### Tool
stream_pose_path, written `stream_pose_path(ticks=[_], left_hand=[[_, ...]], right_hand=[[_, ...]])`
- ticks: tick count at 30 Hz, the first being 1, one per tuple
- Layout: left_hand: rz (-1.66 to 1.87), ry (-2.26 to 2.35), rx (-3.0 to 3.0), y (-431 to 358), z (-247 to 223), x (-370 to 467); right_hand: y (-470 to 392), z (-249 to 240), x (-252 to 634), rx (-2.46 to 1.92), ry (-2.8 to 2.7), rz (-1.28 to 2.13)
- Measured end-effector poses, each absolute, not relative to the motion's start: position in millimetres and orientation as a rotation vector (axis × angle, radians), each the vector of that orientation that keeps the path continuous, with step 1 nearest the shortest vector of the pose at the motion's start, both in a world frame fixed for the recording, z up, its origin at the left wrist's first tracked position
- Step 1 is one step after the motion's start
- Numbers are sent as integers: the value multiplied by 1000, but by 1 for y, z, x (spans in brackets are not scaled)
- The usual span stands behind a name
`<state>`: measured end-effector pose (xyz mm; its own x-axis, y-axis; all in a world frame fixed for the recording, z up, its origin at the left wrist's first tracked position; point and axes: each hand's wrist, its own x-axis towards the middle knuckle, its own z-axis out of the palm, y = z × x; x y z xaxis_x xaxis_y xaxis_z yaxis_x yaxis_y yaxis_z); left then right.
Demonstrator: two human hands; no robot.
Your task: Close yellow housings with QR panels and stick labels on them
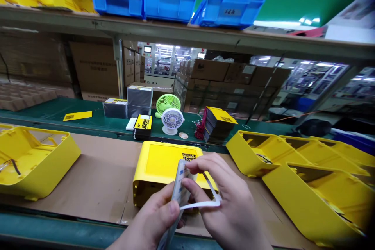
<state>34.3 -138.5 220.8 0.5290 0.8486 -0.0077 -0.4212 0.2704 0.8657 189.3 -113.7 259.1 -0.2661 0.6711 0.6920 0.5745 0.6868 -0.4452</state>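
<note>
L hand holds a thin flat card upright, thumb on its near face, fingers behind; print on it looks like adhesive backing, can't read for sure. R hand pinches a narrow white liner strip that loops off the card to the right, thumb and forefinger closed on it near the card's top edge. So both grips are closed: L on the card, R on the strip.

Just behind the hands, on the cardboard sheet covering the tabletop, sits a yellow housing, flat face up w/ a QR label near its far right corner. More yellow shells: one at far left, several stacked to the right. Beyond the cardboard, on the green belt: two small fans, a stack of yellow-topped cards, a loose yellow label. Blue bins on the shelf above.

To peel well, I'd say: keep the card steady in L, pull the strip low and along the card face rather than straight out, slow & even so it doesn't tear. Keep fingertips off the exposed sticky side. Strip looks thin, likely to curl or snap if jerked.
</note>
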Motion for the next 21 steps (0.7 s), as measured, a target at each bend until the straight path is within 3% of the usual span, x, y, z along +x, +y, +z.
stream_pose_path(ticks=[13, 21], left_hand=[[844, 513, 808, -135, 215, 40], [767, 420, 660, -132, 210, 38]], right_hand=[[-107, 257, 203, -1011, -1959, 252], [-107, 253, 202, -941, -1976, 133]])
